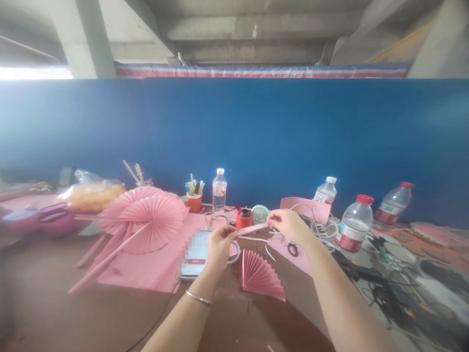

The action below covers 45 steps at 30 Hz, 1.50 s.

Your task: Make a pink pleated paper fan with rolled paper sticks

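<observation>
A narrow folded strip of pink paper [253, 229] is stretched between my two hands above the table. My left hand [221, 243], with a silver bangle on the wrist, pinches its left end. At the other end, the fingers of my right hand [289, 224] are closed on the strip. Below them a pleated pink paper fan [261, 276] lies partly spread on the brown tabletop. Just behind the strip stands a red spool of thread [244, 218]. Scissors [292, 249] rest on a pink sheet under my right forearm.
Round pink fans [146, 220] on sticks lie at the left over pink paper. A phone or tablet [194, 254] is beside my left hand. Water bottles [219, 190], a cup of pens [194, 201] and large bottles [354, 224] stand toward the blue partition [234, 127]. Cables clutter the right.
</observation>
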### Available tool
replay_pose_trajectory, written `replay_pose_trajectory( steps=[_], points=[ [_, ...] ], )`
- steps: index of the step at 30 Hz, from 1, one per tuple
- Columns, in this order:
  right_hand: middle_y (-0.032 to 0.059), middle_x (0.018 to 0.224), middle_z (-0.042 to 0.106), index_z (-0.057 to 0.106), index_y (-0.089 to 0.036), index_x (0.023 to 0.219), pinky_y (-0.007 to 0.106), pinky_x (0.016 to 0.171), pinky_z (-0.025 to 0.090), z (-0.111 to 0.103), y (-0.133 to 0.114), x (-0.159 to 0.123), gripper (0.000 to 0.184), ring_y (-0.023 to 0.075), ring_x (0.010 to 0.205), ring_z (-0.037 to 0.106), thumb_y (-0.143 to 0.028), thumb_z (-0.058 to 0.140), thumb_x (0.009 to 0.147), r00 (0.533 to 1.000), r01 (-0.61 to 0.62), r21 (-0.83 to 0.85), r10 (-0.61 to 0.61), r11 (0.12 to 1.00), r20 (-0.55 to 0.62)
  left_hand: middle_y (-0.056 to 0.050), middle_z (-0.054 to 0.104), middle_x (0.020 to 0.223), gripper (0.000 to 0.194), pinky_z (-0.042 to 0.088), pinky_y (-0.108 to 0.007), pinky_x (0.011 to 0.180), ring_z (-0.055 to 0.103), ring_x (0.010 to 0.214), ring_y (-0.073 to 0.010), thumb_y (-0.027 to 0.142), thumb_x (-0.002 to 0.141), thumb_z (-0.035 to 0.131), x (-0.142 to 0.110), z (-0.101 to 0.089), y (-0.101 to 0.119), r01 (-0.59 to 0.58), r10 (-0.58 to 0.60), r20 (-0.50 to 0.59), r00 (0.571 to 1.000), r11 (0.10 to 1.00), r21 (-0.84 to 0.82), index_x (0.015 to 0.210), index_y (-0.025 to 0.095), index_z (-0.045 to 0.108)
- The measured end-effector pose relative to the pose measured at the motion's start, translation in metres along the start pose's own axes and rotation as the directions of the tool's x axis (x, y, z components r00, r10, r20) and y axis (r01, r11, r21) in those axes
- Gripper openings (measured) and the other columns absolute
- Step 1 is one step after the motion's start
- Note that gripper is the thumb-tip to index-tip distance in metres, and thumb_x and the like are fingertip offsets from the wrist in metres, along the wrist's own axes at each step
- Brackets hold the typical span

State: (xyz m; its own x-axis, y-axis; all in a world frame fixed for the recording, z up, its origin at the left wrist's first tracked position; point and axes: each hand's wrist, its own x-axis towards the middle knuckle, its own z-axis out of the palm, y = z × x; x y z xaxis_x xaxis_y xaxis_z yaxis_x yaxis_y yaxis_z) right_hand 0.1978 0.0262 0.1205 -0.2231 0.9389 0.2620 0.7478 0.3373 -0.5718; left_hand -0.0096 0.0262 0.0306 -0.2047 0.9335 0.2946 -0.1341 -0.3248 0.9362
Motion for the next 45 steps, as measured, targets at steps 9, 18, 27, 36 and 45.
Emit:
replay_pose_trajectory(
  steps=[9, 18, 27, 36, 45],
  points=[
    [-0.003, 0.054, 0.056, 0.06, -0.02, 0.066, 0.022, 0.045, 0.029, 0.003, 0.003, 0.002, 0.018, 0.0098, 0.046, 0.045, -0.029, 0.047, 0.074, 1.0, 0.001, -0.019, -0.002, 1.0, -0.025, 0.0, 0.06, 0.061, 0.008, 0.04, -0.02, 0.054, 0.052, 0.056, -0.0096, 0.017, 0.061, 0.065, 0.0, 0.002, 0.002, 0.023, -0.021, 0.032, 0.999, 0.998, -0.066, 0.068, 0.014, 0.063],
    [0.0011, 0.065, 0.061, 0.065, -0.018, 0.078, 0.022, 0.049, 0.033, 0.007, 0.003, 0.004, 0.027, 0.0118, 0.053, 0.049, -0.042, 0.053, 0.071, 0.999, -0.046, 0.094, 0.045, 0.995, 0.012, 0.0, 0.06, 0.064, 0.01, 0.042, -0.022, 0.059, 0.055, 0.06, -0.0104, 0.018, 0.06, 0.066, -0.001, 0.003, 0.006, 0.04, -0.031, 0.056, 0.998, 0.983, -0.179, 0.067, 0.014, 0.06],
    [-0.0029, 0.053, 0.047, 0.064, -0.017, 0.071, 0.021, 0.042, 0.025, 0.008, -0.002, -0.001, 0.03, 0.0065, 0.042, 0.034, -0.043, 0.05, 0.074, 0.994, -0.024, 0.066, 0.017, 0.998, 0.111, 0.001, 0.057, 0.068, 0.015, 0.039, -0.018, 0.052, 0.05, 0.055, -0.0069, 0.02, 0.065, 0.062, -0.005, 0.003, 0.016, 0.082, -0.047, 0.174, 0.984, 0.977, -0.199, 0.078, 0.015, 0.057],
    [-0.001, 0.057, 0.051, 0.061, -0.015, 0.067, 0.021, 0.046, 0.028, 0.011, -0.002, 0.0, 0.024, 0.008, 0.047, 0.04, -0.035, 0.049, 0.075, 0.983, 0.004, 0.051, -0.014, 0.999, 0.181, -0.002, 0.059, 0.059, 0.028, 0.037, -0.019, 0.047, 0.049, 0.05, -0.0081, 0.034, 0.057, 0.072, -0.007, 0.005, 0.01, 0.212, -0.226, 0.266, 0.937, 0.974, 0.078, 0.072, 0.012, 0.065],
    [-0.0039, 0.053, 0.043, 0.059, -0.016, 0.07, 0.02, 0.042, 0.023, 0.01, 0.001, 0.003, 0.033, 0.0066, 0.044, 0.033, -0.045, 0.045, 0.077, 0.997, -0.024, 0.187, 0.01, 0.982, 0.075, -0.006, 0.064, 0.088, 0.031, 0.046, -0.027, 0.075, 0.06, 0.076, -0.0137, 0.029, 0.064, 0.067, -0.005, 0.006, 0.027, 0.123, -0.067, 0.163, 0.984, 0.925, -0.359, 0.092, 0.016, 0.06]
  ],
)
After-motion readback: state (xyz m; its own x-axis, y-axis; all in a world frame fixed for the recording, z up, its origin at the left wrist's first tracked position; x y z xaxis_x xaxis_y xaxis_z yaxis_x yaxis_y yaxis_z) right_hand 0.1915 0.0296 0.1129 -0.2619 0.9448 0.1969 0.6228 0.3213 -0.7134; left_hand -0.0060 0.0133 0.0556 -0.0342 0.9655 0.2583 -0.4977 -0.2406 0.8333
